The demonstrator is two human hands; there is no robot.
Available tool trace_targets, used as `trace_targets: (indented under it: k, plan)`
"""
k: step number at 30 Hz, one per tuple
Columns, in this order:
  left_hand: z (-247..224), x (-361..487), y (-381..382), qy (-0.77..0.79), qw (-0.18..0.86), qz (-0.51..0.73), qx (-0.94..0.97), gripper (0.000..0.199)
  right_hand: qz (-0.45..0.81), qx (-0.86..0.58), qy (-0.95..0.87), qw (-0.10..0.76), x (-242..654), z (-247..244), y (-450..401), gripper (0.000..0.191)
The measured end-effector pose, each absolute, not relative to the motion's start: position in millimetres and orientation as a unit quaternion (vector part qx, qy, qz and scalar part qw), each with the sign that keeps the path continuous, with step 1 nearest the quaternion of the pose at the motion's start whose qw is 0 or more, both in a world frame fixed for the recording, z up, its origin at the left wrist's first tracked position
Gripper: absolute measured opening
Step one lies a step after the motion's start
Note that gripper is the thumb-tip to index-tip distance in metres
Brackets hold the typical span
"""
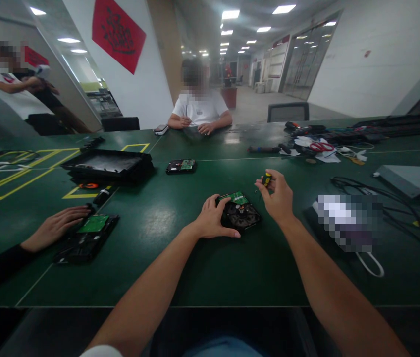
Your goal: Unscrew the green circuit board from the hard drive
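A hard drive (245, 214) lies on the green table, its green circuit board facing up. My left hand (210, 218) steadies it from the left, fingers on its far edge and thumb along the near side. Between the thumb and fingers of my right hand (279, 196) is a screwdriver with a yellow and black handle (267, 179). It is raised just right of the drive, apart from it. A tiny dark bit, perhaps the tool's tip or a screw, shows below the fingers.
At left, a co-worker's hand (59, 225) touches another hard drive (89, 238). Farther off are a third drive (181, 166) and a black tray (109, 166). A person in a white shirt (200, 109) sits opposite. Cables (392, 208) and a grey box (414, 179) lie right.
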State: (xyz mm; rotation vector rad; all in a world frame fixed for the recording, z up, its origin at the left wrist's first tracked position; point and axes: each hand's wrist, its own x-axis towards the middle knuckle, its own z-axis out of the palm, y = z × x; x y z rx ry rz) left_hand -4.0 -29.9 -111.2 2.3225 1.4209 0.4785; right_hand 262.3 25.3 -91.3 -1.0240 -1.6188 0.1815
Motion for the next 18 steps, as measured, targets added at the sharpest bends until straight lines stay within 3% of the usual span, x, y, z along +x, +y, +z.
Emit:
trace_targets:
  k: [9, 18]
  plan:
    - [-111.0, -6.0, -29.6, 0.495, 0.191, 0.176, 0.829, 0.136, 0.047, -0.466, -0.722, 0.508, 267.5, -89.3, 25.2, 0.062]
    - [-112.5, -4.6, -29.3, 0.495, 0.180, 0.184, 0.830, 0.133, 0.062, -0.431, -0.683, 0.586, 243.9, -82.0, 8.9, 0.063]
